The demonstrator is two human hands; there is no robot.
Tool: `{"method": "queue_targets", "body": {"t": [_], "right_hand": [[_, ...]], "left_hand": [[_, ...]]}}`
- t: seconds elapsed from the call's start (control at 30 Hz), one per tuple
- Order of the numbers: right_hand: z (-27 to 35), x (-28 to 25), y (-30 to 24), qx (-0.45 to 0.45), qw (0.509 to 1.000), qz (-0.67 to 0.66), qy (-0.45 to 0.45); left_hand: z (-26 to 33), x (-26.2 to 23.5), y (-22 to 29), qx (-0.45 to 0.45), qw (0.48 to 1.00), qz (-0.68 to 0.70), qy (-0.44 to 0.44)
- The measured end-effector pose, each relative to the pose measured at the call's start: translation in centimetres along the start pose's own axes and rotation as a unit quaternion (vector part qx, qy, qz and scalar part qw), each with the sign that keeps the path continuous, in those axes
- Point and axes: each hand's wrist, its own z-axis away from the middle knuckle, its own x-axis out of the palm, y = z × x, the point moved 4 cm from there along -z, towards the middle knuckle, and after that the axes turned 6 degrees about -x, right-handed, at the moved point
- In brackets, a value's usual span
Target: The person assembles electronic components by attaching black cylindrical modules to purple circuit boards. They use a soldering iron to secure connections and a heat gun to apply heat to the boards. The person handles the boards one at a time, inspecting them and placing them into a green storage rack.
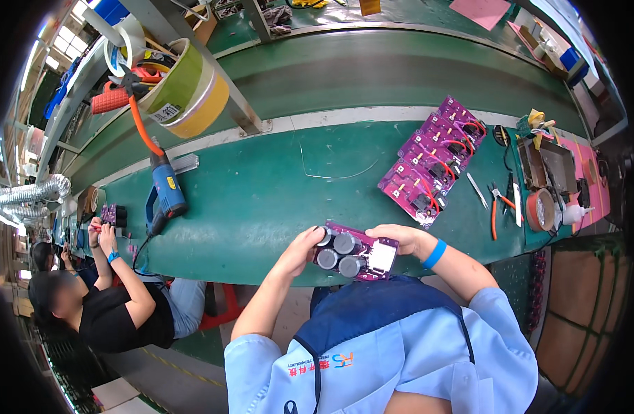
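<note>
A purple circuit board (364, 238) with several large dark cylindrical capacitors (346, 243) and a white block on its right part is held over the front edge of the green bench. My left hand (300, 252) grips its left end, fingers beside the capacitors. Around its upper right corner closes my right hand (403, 239), which wears a blue wristband (435, 254). Both hands hide parts of the board's edges. Farther right on the bench lies a group of purple circuit boards (427, 162) with red wires, set edge to edge.
A blue heat gun (166, 190) lies at the left below a hanging tub (192, 93) of tools. Tweezers (478, 191), orange-handled pliers (495, 210) and a tape roll (540, 209) lie at right. A co-worker (110, 297) sits at far left, handling another board.
</note>
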Motion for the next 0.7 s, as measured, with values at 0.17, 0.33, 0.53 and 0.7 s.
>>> {"method": "queue_targets", "body": {"t": [0.17,0.33,0.53,0.7], "right_hand": [[-1.8,-2.1,3.3,0.02,0.983,-0.182,0.016],[-2.4,-1.5,4.5,0.002,0.974,-0.226,0.001],[-2.2,0.1,4.7,0.019,0.932,-0.316,-0.179],[-2.3,0.3,4.9,0.016,0.92,-0.333,-0.205]], "left_hand": [[-0.5,1.3,1.6,-0.076,0.996,0.019,-0.044],[-2.1,0.8,2.0,-0.171,0.98,0.047,-0.093],[-2.4,-0.3,1.3,-0.283,0.953,-0.06,-0.085],[-2.7,-0.4,0.9,-0.289,0.953,-0.06,-0.065]]}}
